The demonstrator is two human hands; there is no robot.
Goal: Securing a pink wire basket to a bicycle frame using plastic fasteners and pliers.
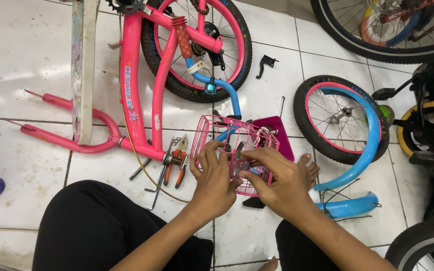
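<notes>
Both hands at the pink wire basket, pinching a small fitting against its near wall.

The left hand (216, 176) has its fingers curled over the near rim of the basket (227, 131); the right hand (280, 181) pinches a small grey part (243, 165) between thumb and forefinger, just beside the left fingertips. What the part is cannot be told. The basket lies directly ahead of both hands on the tiled floor (26, 60), its long axis running left to right; both hands are equally near. Pliers (178, 161) lie just left. The pink bicycle frame (132, 85) lies beyond, a loose wheel with a blue mudguard (362, 150) to the right.
</notes>
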